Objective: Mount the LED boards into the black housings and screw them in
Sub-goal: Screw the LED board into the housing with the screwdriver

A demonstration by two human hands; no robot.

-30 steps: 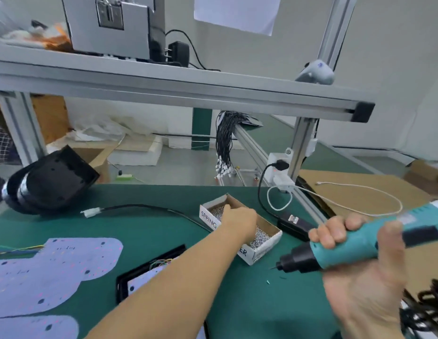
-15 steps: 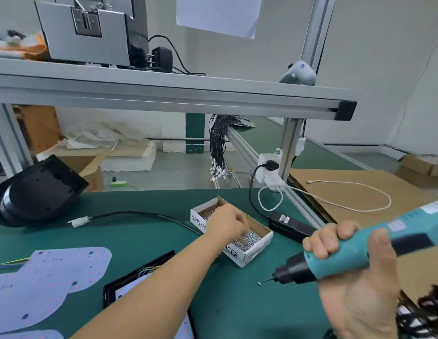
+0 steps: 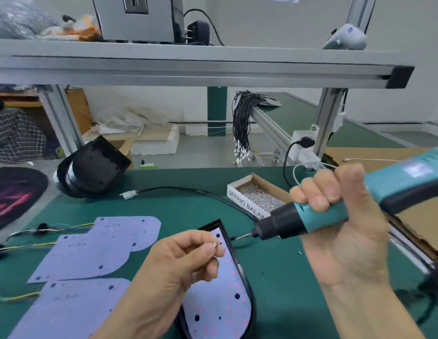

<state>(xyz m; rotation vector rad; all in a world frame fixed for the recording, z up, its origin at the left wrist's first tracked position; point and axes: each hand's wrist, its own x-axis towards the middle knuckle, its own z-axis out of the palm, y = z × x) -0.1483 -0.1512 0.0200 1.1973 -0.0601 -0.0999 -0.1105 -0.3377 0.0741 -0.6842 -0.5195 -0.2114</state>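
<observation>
LED board [image 3: 219, 297], a pale lilac panel with a rounded near end and small dark holes, lies seated in the black plastic housing [image 3: 247, 285] on the green bench mat [image 3: 281, 277], near and centre in the head view. Above it the left hand [image 3: 178, 267] pinches a tiny silver screw [image 3: 214, 243] between thumb and forefinger, the other fingers loosely curled. The right hand [image 3: 340, 231] is clenched round the teal electric screwdriver [image 3: 335, 206], its bit pointing left toward the screw. The likely slip: so small a screw could drop from the pinch onto the board or mat before the bit meets it, or seat crooked in its hole. Spare lilac boards [image 3: 95, 248] lie to the left; the cardboard box of screws [image 3: 258, 198] sits farther right.
</observation>
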